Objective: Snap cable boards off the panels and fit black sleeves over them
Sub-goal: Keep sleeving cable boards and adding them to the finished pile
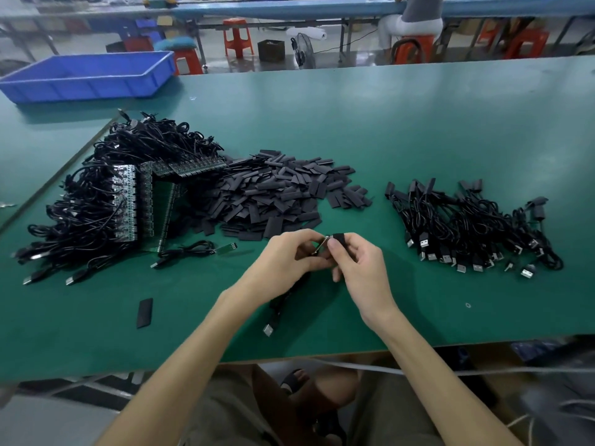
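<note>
Two hands meet above the counter (370, 130): the left hand (286, 259) pinches a cable board (322, 247), the right hand (357, 262) pinches a black sleeve (338, 237) at its tip. Sleeving is underway; next, I judge, slide it fully on.

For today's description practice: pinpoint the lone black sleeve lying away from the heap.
Start at the green table and find the left hand. Left of that forearm, near the front edge, lies one flat black sleeve. Unlike the heaped sleeves, it lies alone.
</note>
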The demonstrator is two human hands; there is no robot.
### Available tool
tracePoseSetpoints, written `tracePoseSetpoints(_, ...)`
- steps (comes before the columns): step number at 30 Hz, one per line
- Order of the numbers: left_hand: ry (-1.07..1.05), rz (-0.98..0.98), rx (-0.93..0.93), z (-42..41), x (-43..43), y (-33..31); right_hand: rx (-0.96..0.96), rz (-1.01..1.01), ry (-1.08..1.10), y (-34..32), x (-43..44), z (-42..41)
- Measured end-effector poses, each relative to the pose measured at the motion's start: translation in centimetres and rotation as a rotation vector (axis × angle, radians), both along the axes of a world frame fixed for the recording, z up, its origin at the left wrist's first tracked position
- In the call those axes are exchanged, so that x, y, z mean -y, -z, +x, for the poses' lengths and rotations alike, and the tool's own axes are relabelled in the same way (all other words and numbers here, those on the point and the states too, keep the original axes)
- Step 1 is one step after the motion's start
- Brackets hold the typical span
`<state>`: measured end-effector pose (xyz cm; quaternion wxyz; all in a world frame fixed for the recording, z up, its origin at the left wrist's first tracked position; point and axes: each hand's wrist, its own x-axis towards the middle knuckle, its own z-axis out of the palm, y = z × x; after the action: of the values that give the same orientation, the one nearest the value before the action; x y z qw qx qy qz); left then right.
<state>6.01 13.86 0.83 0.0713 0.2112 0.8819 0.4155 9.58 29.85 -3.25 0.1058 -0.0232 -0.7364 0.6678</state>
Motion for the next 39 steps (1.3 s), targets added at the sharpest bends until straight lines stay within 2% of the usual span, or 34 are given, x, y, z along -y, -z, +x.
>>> tracePoseSetpoints(3, -0.097, 0.036, -0.065, -0.4, 0.2, 0.6, -0.004, -0.023, -0.003, 0.0, 0.1, -0.1)
tracePoseSetpoints(8, -0.178, 0.238, 0.025, -0.6, 0.7, 1.4, 0.010, 0.031, -0.034, 0.1, 0.3, -0.2)
tracePoseSetpoints(11, -0.142, 0.260, 0.025, -0.7, 1.3, 1.7, 0.004, 0.075, -0.043, 0.1, 0.2, -0.1)
tracePoseSetpoints(21, -0.049, 0.138, -0.098, -1.2, 3.2, 0.9, 0.047, 0.001, -0.038, 0.1, 0.0, -0.1)
tracePoseSetpoints(28, 0.009, -0.044, -0.173, -0.8, 3.8, -0.3, 0.038, 0.061, -0.043, 0.0, 0.1, -0.1)
tracePoseSetpoints(39, 0.036, -0.103, -0.212, -0.7, 4.1, -0.6, 0.054, 0.128, -0.104, -0.3, 0.3, 0.1)
